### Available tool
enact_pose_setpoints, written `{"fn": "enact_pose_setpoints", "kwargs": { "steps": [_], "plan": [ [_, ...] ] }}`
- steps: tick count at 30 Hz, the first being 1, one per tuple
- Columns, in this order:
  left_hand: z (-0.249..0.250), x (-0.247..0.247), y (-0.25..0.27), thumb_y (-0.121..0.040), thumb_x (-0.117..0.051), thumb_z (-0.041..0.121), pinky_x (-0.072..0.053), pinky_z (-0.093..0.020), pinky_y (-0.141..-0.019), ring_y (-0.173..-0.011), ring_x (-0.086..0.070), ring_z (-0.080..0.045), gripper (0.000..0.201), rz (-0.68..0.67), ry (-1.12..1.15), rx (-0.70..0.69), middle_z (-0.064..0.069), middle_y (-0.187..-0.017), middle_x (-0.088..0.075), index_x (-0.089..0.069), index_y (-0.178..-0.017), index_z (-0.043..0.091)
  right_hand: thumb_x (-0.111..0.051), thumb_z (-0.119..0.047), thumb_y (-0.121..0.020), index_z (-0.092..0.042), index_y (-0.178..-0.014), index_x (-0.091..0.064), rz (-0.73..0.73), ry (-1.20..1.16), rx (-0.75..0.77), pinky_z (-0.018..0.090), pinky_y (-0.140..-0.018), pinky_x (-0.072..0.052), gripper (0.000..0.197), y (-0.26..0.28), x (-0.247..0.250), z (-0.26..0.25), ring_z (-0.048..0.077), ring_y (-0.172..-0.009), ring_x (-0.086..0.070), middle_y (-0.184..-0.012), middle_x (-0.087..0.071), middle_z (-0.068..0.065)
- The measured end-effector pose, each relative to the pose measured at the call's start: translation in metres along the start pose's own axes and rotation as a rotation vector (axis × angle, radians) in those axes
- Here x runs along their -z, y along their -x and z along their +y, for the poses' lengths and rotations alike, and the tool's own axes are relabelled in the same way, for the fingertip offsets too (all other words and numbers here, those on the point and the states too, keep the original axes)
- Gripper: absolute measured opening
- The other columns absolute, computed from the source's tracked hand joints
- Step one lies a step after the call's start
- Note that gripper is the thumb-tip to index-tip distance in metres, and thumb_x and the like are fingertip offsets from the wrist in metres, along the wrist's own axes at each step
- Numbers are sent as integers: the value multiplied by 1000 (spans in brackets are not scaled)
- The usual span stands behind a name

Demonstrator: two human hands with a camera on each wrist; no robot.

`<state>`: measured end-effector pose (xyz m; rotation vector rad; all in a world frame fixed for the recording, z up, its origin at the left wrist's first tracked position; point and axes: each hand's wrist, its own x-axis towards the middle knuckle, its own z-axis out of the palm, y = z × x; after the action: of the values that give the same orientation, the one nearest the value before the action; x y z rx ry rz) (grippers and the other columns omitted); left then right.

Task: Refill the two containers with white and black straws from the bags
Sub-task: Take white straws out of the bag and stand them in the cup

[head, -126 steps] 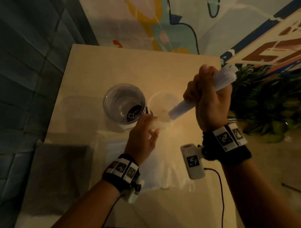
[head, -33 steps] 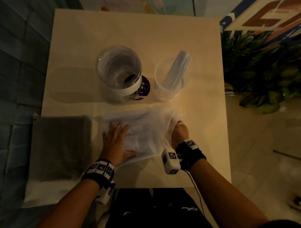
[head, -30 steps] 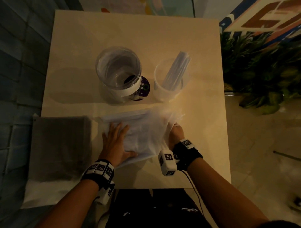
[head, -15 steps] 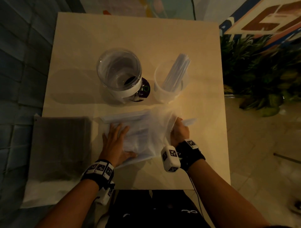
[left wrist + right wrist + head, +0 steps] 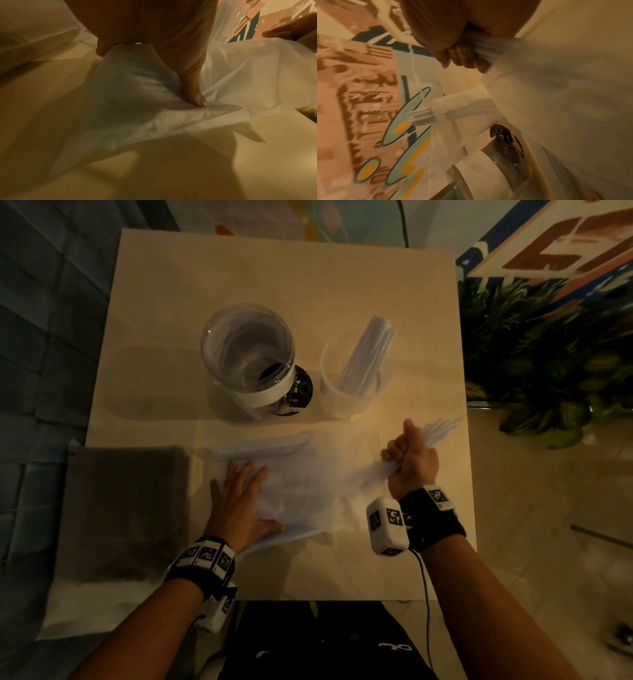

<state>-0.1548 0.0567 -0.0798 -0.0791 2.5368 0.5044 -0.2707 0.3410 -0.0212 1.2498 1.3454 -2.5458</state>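
Nearest the counter (image 5: pixel 342 570) edge, the left hand (image 5: pixel 239 505) lies flat with fingers spread on the white bag (image 5: pixel 308 484), pinning it. Just right, the right hand (image 5: pixel 412 460) is fisted around a bunch of white straws (image 5: pixel 442 428). Left sits the dark bag (image 5: pixel 123 508). Further back, the jar (image 5: pixel 248 361), and the cup (image 5: pixel 349 385) with straws leaning in it.

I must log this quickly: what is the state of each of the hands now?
Left hand: open, fingers spread flat, pressing the white straw bag on the table.
Right hand: closed around a bundle of white straws.
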Motion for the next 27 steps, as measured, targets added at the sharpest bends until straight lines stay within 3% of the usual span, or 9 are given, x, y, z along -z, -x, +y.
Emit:
{"fn": "enact_pose_setpoints", "kwargs": {
  "steps": [6,9,11,15,16,18,20,22,27],
  "plan": [
    [7,8,0,-62,-72,74,-3,-63,-117,-150,11,-24,121,-47,-32,28,6,-163,6,-2,-154,36,-63,-34,-96,-23,-64,-44,-76,66,225,26,-45,-28,39,28,-21,-58,12,-46,-29,-53,-33,-4],
    [8,18,0,-61,-64,82,4,-63,-117,-151,10,-24,124,-137,-71,36,3,-164,8,5,-153,37,-58,-33,-99,-23,-66,-42,-172,77,384,29,-47,-23,37,54,-35,-92,14,-48,-23,-54,-30,-3],
    [16,31,5,-58,-61,87,3,-61,-118,-151,1,-22,122,-160,1,13,5,-164,0,-2,-153,36,-53,-29,-102,-21,-69,-39,-280,78,476,30,-47,-20,36,74,-46,-111,18,-49,-18,-54,-26,-1],
    [63,71,26,-65,-65,79,-40,-39,-110,-126,-50,-2,86,42,738,-65,22,-140,-48,-45,-137,37,-53,-30,-100,-20,-70,-37,-556,62,453,26,-45,-23,36,111,-68,-116,14,-43,-21,-52,-24,-2],
    [77,78,31,-68,-66,76,-45,-39,-107,-120,-57,-3,79,50,957,-55,19,-133,-58,-54,-131,32,-54,-33,-97,-20,-69,-39,-626,56,416,25,-46,-26,34,120,-73,-110,13,-42,-24,-51,-27,-4],
    [99,89,34,-77,-60,74,-50,-46,-101,-115,-65,-22,75,-70,1415,35,-2,-127,-65,-58,-127,18,-60,-35,-93,-20,-68,-45,-771,42,336,24,-47,-30,33,134,-82,-92,12,-42,-30,-51,-36,-6],
    [113,96,31,-87,-43,69,-50,-53,-97,-116,-63,-37,71,-298,1807,192,-17,-131,-62,-56,-129,12,-67,-36,-90,-22,-67,-50,-871,57,273,24,-48,-32,32,143,-88,-73,11,-43,-33,-52,-41,-7],
    [117,95,29,-94,-27,66,-43,-59,-102,-120,-59,-41,73,-454,1956,273,-21,-133,-60,-53,-134,11,-71,-37,-87,-23,-66,-54,-894,160,270,27,-51,-36,30,149,-90,-58,13,-44,-42,-54,-49,-7],
    [108,79,25,-103,-27,53,-22,-68,-113,-135,-41,-47,64,-512,2045,355,-27,-143,-48,-43,-145,7,-75,-45,-81,-7,-65,-51,-857,415,275,29,-50,-42,48,155,-88,-41,27,-46,-49,-56,-53,16]
  ]
}}
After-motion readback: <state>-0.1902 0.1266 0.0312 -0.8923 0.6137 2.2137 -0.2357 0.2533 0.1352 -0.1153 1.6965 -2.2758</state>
